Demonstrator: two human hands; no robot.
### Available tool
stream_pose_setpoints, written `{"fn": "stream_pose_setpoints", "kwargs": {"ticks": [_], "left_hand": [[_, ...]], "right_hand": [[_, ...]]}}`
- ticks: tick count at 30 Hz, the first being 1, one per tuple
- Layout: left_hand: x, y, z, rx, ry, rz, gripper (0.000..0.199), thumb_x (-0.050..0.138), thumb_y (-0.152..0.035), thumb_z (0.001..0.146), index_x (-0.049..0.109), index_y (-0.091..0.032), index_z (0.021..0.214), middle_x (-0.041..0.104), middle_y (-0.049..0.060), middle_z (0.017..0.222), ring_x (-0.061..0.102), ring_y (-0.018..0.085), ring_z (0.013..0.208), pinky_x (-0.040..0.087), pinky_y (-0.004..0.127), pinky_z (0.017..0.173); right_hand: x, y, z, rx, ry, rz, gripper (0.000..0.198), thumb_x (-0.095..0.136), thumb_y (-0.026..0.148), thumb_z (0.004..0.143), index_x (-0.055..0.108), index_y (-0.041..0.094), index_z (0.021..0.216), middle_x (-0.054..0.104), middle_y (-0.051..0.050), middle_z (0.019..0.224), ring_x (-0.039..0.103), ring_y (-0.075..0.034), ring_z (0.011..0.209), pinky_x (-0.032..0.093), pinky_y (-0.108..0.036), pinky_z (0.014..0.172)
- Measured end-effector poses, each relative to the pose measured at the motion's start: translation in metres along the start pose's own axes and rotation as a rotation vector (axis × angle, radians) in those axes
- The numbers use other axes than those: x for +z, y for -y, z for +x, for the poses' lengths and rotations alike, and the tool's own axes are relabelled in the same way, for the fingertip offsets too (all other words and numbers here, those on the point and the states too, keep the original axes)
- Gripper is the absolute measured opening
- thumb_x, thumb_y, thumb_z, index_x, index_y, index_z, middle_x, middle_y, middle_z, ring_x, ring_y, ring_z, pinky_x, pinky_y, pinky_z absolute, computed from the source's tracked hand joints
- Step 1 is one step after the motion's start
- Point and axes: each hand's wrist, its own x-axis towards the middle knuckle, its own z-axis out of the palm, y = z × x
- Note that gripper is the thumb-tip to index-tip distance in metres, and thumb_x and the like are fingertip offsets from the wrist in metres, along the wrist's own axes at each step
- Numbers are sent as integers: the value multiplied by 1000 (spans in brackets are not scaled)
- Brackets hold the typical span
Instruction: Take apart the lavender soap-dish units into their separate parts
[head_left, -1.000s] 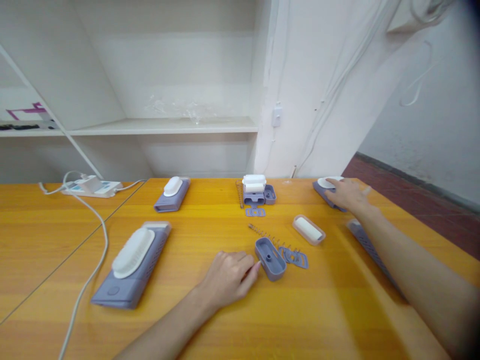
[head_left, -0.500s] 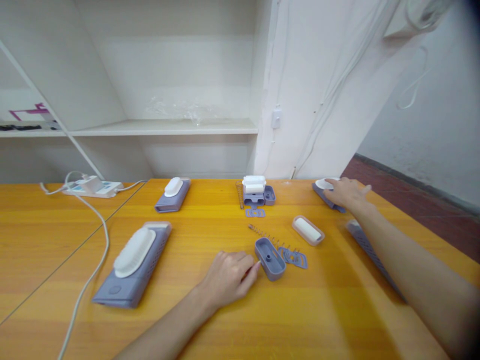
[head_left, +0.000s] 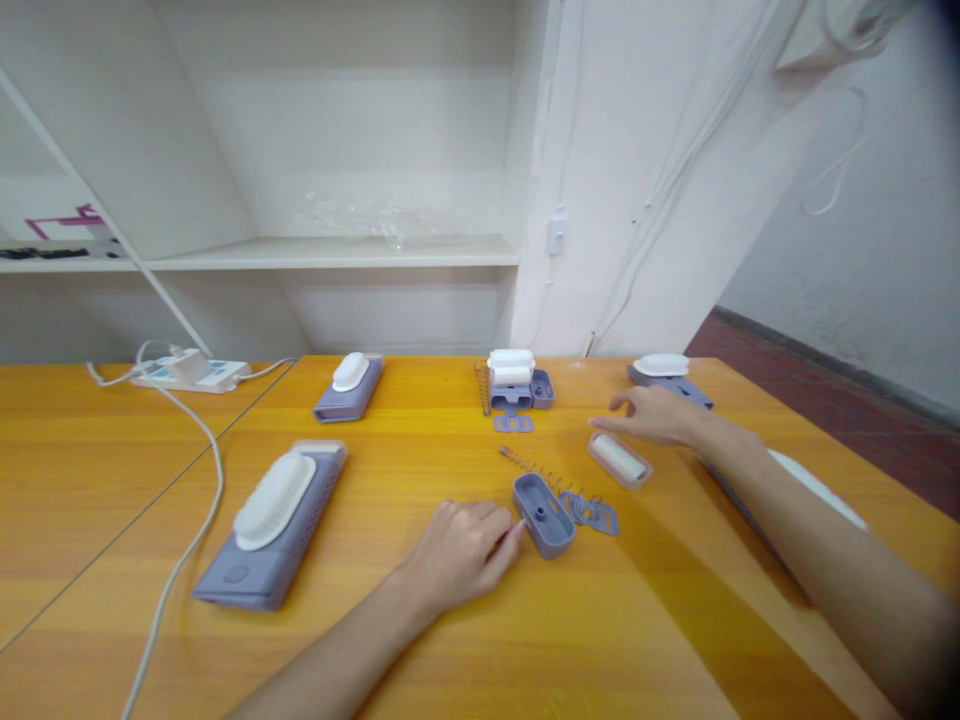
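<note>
My left hand (head_left: 466, 555) rests on the table with its fingers curled and nothing visible in them. Its fingertips are at the near left edge of a small purple-grey oval tray (head_left: 541, 513) with a peg inside. Against the tray lie a flat purple-grey slotted plate (head_left: 600, 515) and a coil spring (head_left: 529, 463). My right hand (head_left: 651, 415) hovers, fingers apart and empty, just beyond a translucent oval case (head_left: 619, 460) with a white insert. Past it sits a purple-grey device with a white brush head (head_left: 660, 366). My right forearm partly hides another device with a white top (head_left: 817, 488).
Two purple-grey devices with white brush heads, one near (head_left: 274, 525) and one far (head_left: 349, 388), lie on the left. An assembly of parts (head_left: 511, 380) stands at the back. A power strip (head_left: 191, 372) with a white cable (head_left: 212, 500) occupies the left side.
My right hand has left the far right brush device and moved left and nearer, to above the translucent case. The brush device has turned slightly. My left hand stays by the tray.
</note>
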Motion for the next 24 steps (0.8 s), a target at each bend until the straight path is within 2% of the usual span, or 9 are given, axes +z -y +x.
{"fn": "stream_pose_setpoints", "kwargs": {"ticks": [2,4,7,9,12,18,22,24], "left_hand": [[0,0,0,0,2,0,26,38,-27,94,51,-19,73,60,-2,64,56,11,55,29,26,50],[0,0,0,3,-5,2,26,38,-27,94,51,-19,72,60,-2,63,56,11,55,29,26,50],[2,0,-1,9,-16,7,27,37,-28,94,50,-19,72,60,-2,63,55,11,54,28,26,50],[2,0,0,9,-16,8,27,37,-28,94,51,-19,72,60,-1,64,55,11,54,28,26,50],[2,1,0,6,-12,7,26,38,-27,94,51,-19,72,60,-1,64,56,11,55,28,26,50],[2,0,-1,-6,0,5,26,38,-28,94,51,-20,73,60,-2,64,56,12,56,29,27,51],[3,0,-1,-1,-3,-4,26,37,-28,94,51,-20,73,60,-1,64,56,12,55,29,26,50],[3,0,-1,0,-6,-8,27,37,-28,94,51,-20,73,60,-1,64,55,12,55,29,26,50]], "right_hand": [[5,13,-10,-53,125,-26,61,57,71,66,69,20,96,70,-11,92,65,-27,85,47,-32,68],[9,23,-18,-83,171,-69,51,66,60,61,69,20,92,70,-9,90,66,-26,81,46,-30,63],[10,28,-24,-72,145,-112,44,70,46,58,68,18,92,70,-10,89,66,-26,81,44,-29,60],[8,25,-24,-47,113,-126,46,71,44,56,67,17,93,69,-11,89,65,-27,81,43,-30,60],[-1,11,-18,-3,43,-144,50,70,46,59,65,17,99,68,-12,91,65,-28,80,42,-30,60],[-24,-33,-5,69,-196,-120,49,62,39,76,56,24,122,66,-10,107,62,-25,92,40,-29,69],[-26,-62,0,169,-261,-128,47,58,40,81,58,20,124,65,-18,110,61,-29,95,36,-35,69],[-21,-75,2,215,-274,-125,46,60,42,80,61,23,122,64,-18,112,61,-31,95,36,-36,67]]}}
